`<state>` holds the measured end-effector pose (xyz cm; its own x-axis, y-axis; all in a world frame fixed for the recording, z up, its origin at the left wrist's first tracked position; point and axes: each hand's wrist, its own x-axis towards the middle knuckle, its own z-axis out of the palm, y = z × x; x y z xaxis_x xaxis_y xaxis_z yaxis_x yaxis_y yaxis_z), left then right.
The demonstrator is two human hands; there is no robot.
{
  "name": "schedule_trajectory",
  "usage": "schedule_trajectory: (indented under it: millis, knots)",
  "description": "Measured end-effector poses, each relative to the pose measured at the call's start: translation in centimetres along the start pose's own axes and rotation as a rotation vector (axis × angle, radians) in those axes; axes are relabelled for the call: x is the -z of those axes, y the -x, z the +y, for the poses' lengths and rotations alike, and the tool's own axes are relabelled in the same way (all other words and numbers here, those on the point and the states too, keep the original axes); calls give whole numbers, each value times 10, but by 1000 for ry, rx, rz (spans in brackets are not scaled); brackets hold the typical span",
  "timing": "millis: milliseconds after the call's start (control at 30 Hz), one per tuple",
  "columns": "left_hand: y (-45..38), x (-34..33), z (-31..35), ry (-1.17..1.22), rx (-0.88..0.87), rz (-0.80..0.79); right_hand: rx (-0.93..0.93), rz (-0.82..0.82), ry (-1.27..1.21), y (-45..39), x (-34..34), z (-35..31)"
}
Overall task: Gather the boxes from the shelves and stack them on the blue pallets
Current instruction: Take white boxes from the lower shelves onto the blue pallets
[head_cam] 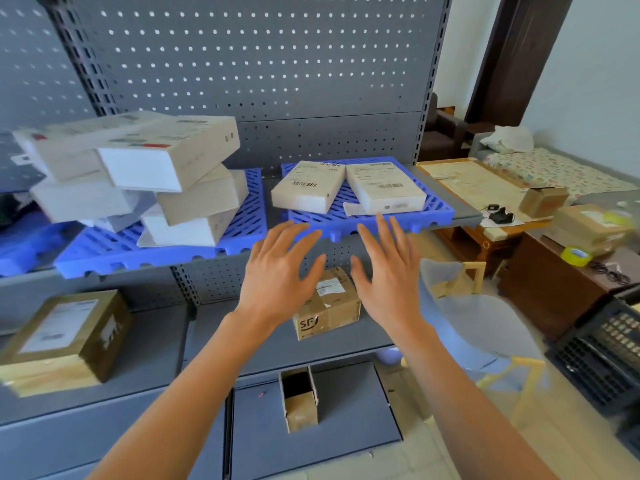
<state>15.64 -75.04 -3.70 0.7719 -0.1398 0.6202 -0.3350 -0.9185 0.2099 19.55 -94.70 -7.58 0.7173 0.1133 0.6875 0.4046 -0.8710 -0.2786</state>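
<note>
Two flat white boxes, one on the left (306,186) and one on the right (384,188), lie side by side on the right blue pallet (434,211) on the upper shelf. A tilted pile of several white boxes (138,168) rests on the left blue pallet (114,245). My left hand (278,275) and my right hand (388,271) hover open, fingers spread, just below the right pallet's front edge, holding nothing. Between and behind them a brown SF carton (329,311) sits on the lower shelf. A larger brown labelled box (65,337) stands at the lower left.
A small open cardboard box (299,398) stands on the bottom shelf. To the right are a wooden table (478,188) with a carton (542,200), a yellow tape roll (576,256), a pale plastic chair (485,327) and a black crate (602,355).
</note>
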Motion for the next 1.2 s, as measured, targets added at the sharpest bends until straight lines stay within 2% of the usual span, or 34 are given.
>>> schedule_trajectory:
  millis: [233,433,700,833,967,1200]
  knots:
    - [89,59,-36,-49,103,-171,34,-116,-105,50,9,-81]
    - [182,132,-87,-93,281,-164,122,-195,-231,94,11,-179]
    - [299,251,-146,-235,565,-202,305,-409,-422,141,7,-330]
    - [350,303,-165,-298,673,-174,408,-485,-509,158,5,-402]
    - [395,349,-180,-326,789,-121,531,-490,-588,169,-2,-466]
    - [459,397,-218,-400,954,-47,659,-571,-677,184,-31,-560]
